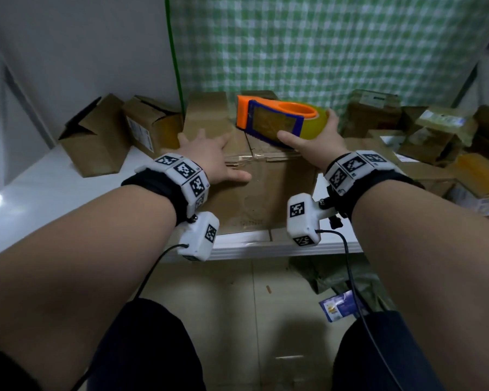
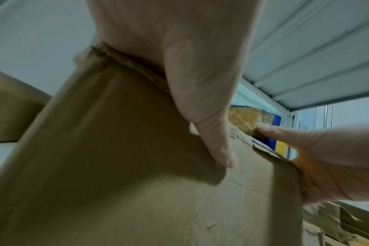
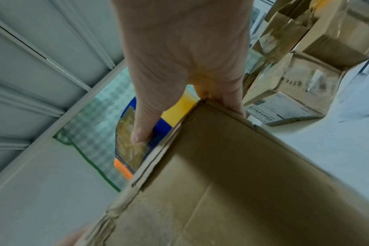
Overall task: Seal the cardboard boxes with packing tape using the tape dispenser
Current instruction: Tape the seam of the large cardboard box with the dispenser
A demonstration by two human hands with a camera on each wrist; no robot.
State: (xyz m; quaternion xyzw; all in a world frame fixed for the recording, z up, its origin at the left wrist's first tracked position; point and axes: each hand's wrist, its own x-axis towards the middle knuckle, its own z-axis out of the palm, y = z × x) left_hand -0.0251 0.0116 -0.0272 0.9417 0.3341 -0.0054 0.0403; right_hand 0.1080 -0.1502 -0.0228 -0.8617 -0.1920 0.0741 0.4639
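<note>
- Box (image 1: 263, 187) sits at the counter (image 1: 54, 198) edge, my left hand (image 1: 212, 158) flat on its flaps, fingers spread.
- My right hand (image 1: 314, 142) clamps the tape dispenser (image 1: 277, 118) over the seam.
- Taping seems underway; next I'd pull steadily toward me.

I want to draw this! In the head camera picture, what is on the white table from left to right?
Open empty box → left hand on the middle box → tape dispenser → right hand → pile of parcels.
</note>
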